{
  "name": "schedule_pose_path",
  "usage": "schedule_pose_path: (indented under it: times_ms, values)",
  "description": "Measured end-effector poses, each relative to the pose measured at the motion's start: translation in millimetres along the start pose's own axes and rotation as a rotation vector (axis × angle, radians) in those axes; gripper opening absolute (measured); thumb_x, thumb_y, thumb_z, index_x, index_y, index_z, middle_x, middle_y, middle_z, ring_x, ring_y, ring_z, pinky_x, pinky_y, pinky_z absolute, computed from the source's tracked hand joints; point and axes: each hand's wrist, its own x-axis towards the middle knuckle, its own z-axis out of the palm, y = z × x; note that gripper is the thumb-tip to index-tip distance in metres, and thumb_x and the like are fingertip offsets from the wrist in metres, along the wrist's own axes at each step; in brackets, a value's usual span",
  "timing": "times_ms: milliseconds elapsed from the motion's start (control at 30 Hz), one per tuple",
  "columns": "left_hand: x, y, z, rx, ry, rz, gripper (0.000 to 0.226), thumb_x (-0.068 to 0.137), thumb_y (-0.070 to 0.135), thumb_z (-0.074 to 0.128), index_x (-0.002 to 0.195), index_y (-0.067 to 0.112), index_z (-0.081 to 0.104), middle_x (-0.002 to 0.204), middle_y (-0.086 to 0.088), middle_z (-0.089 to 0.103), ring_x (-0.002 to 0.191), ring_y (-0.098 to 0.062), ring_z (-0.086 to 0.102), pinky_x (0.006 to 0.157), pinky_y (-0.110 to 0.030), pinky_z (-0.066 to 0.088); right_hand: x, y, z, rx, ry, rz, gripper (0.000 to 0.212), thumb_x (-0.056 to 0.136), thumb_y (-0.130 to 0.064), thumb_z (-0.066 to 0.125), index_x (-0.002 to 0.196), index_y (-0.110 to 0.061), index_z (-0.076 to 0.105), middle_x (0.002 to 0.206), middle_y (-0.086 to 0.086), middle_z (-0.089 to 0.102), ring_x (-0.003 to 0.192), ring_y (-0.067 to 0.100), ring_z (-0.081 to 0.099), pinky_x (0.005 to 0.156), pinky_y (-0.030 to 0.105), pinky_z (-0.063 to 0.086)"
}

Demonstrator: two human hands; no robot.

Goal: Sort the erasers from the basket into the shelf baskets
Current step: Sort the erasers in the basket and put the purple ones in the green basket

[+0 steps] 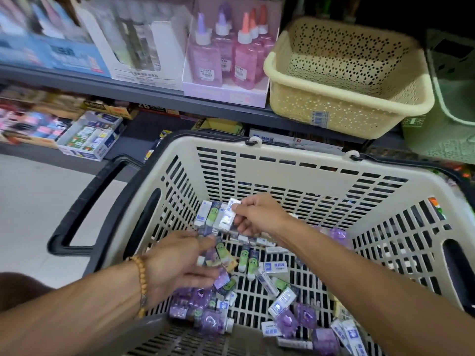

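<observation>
dim shop aisle, stocked shelf (pixel 164 98) ahead. my right hand (pixel 259 214) pinches a fanned stack of erasers (pixel 218 214) over the shopping basket (pixel 295 165); my left hand (pixel 177 260) curls round a few more below, blurred, so i can't tell how firm that hold is. loose erasers (pixel 275 294) litter the basket floor. the cream shelf basket (pixel 344 73) sits up on the shelf, a green one (pixel 447 129) beside it. risk as i judge it: the fan is held by one edge, so a lift may shed pieces; mixed white and green designs could land in the wrong basket.
</observation>
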Motion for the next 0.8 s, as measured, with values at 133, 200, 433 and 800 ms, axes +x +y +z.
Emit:
schedule_pose_path:
  times_ms: [133, 200, 433, 800]
  values:
    - [-12.0, -2.4, -18.5, 0.063, 0.037, -0.002, 0.011, 0.094, 0.011, 0.058, 0.104, 0.010, 0.061, 0.090, -0.014, 0.075, 0.076, -0.033, 0.073, 0.065, -0.039, 0.058, 36.7, -5.7, 42.2, -0.058, -0.014, 0.023, 0.024, 0.098, -0.015, 0.057, 0.078, -0.003, 0.062, 0.067, 0.009, 0.066, 0.054, 0.014, 0.064, 0.050, 0.021, 0.052]
    - [-13.0, -4.1, -22.2, 0.079, 0.084, 0.016, 0.015, 0.091, 0.008, 0.062, 0.097, 0.019, 0.055, 0.090, -0.012, 0.075, 0.076, -0.031, 0.074, 0.062, -0.036, 0.059, 46.6, -10.0, 50.4, -0.038, -0.024, 0.038, 0.019, 0.097, -0.007, 0.056, 0.080, -0.004, 0.064, 0.074, 0.013, 0.069, 0.062, 0.019, 0.069, 0.055, 0.023, 0.056]
    - [-8.8, -0.1, -12.4, 0.172, 0.181, 0.113, 0.040, 0.079, 0.006, 0.074, 0.113, 0.009, 0.056, 0.106, -0.010, 0.066, 0.066, -0.022, 0.074, 0.059, -0.029, 0.061, 17.5, -11.6, 26.2, -0.026, -0.063, -0.087, 0.027, 0.097, -0.032, 0.059, 0.096, -0.008, 0.072, 0.080, 0.008, 0.069, 0.061, 0.012, 0.064, 0.057, 0.021, 0.053]
    - [9.8, 1.1, -2.4, 0.853, -0.001, 0.372, 0.026, 0.079, 0.015, 0.077, 0.099, 0.022, 0.063, 0.100, 0.001, 0.065, 0.083, -0.007, 0.064, 0.061, -0.012, 0.052, -56.5, -17.8, -8.6, -0.251, -0.085, -0.156, 0.011, 0.094, -0.021, 0.063, 0.090, -0.012, 0.069, 0.085, 0.006, 0.071, 0.060, 0.004, 0.066, 0.054, 0.013, 0.049]
